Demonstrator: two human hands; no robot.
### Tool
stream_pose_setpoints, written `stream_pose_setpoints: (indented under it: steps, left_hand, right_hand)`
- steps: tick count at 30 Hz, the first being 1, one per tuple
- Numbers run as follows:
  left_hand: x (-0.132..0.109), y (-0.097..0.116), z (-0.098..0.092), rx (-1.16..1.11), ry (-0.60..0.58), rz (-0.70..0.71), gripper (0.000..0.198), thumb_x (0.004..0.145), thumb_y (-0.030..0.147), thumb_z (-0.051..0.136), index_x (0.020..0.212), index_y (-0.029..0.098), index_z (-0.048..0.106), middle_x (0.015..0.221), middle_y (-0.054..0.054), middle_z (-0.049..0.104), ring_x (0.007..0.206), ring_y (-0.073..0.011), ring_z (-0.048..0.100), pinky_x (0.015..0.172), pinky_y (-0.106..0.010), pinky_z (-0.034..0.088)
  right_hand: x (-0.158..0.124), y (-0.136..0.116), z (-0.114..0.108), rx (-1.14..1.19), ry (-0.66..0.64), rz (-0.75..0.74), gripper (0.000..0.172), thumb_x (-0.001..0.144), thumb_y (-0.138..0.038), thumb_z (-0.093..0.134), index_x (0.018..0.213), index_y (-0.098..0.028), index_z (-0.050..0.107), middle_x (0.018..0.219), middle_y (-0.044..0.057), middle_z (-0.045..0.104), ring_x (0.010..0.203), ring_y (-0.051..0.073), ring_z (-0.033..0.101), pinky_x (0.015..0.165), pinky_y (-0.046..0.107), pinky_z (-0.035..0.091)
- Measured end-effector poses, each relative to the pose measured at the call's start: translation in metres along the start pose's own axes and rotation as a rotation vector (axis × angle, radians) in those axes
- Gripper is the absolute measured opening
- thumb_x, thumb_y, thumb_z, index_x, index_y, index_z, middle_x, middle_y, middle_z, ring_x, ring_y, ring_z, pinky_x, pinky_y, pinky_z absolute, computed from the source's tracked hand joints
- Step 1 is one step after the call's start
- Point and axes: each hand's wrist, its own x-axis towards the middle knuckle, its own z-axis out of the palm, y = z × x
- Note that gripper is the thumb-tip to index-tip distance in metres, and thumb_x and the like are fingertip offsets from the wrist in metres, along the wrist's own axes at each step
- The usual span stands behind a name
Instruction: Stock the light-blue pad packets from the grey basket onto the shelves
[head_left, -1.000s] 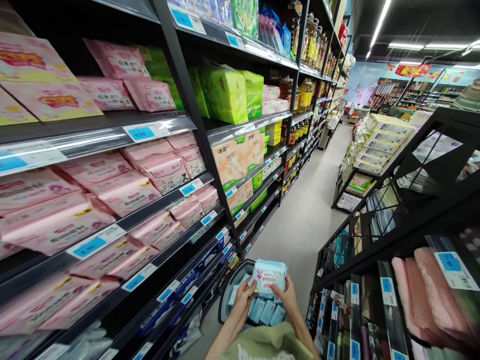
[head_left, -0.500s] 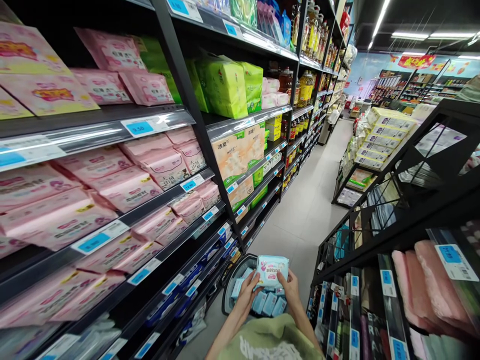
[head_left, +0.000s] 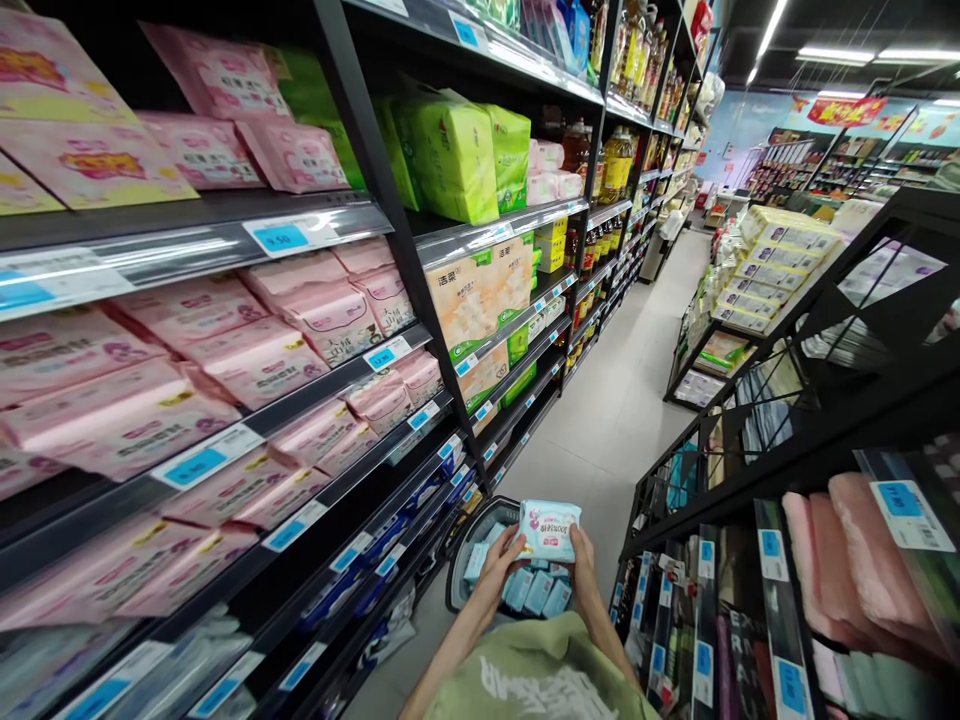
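Observation:
Both of my hands hold one small light-blue and white packet low in front of me. My left hand grips its left edge, fingers curled round it. My right hand grips its right edge the same way. The packet hovers just above a dark basket on the floor, which contains several more light-blue packets. To my left, black shelves carry rows of pink packets.
Green and beige tissue packs fill the shelf bay further along, with oil bottles beyond. A black rack with pink towels stands close on my right. A tiled aisle runs ahead between them.
My hands have lifted the packet slightly higher over the basket and drawn it a little to the right. My view has tipped downward a bit.

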Motion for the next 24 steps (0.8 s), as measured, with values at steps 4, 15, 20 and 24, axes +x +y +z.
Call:
stream_pose_setpoints:
  steps: [4, 15, 20, 24]
  left_hand:
    - [-0.0008, 0.0018, 0.0013, 0.035, -0.001, 0.003, 0.075, 0.070, 0.062, 0.090, 0.126, 0.016, 0.074, 0.126, -0.016, 0.073, 0.122, -0.0371, 0.067, 0.086, -0.037, 0.060]
    - [0.0029, 0.0001, -0.0045, 0.075, 0.008, -0.003, 0.076, 0.067, 0.068, 0.088, 0.120, 0.015, 0.074, 0.125, -0.018, 0.073, 0.121, -0.0383, 0.067, 0.080, -0.036, 0.059]
    - [0.0064, -0.0026, -0.0072, 0.105, 0.045, -0.004, 0.072, 0.067, 0.066, 0.087, 0.118, 0.017, 0.074, 0.130, -0.018, 0.072, 0.121, -0.0381, 0.067, 0.083, -0.038, 0.059]
    - [0.0040, 0.0015, -0.0017, 0.154, 0.030, 0.008, 0.071, 0.071, 0.063, 0.085, 0.124, 0.017, 0.071, 0.140, -0.021, 0.066, 0.129, -0.0408, 0.063, 0.091, -0.041, 0.058]
  right_hand:
    - [0.0036, 0.0043, -0.0017, 0.026, 0.030, 0.007, 0.089, 0.074, -0.083, 0.075, 0.130, -0.015, 0.070, 0.111, 0.014, 0.079, 0.088, 0.027, 0.077, 0.069, 0.034, 0.063]
    - [0.0050, 0.0021, -0.0025, 0.000, -0.024, -0.028, 0.077, 0.077, -0.080, 0.075, 0.116, -0.014, 0.075, 0.103, 0.015, 0.080, 0.087, 0.028, 0.077, 0.070, 0.032, 0.061]
    - [0.0051, 0.0025, -0.0024, 0.000, 0.020, -0.036, 0.080, 0.073, -0.079, 0.079, 0.118, -0.014, 0.074, 0.104, 0.014, 0.080, 0.085, 0.027, 0.076, 0.070, 0.032, 0.061]
    - [0.0009, 0.0003, -0.0051, 0.000, 0.046, -0.034, 0.079, 0.073, -0.077, 0.081, 0.121, -0.015, 0.071, 0.112, 0.015, 0.079, 0.090, 0.028, 0.077, 0.072, 0.031, 0.061]
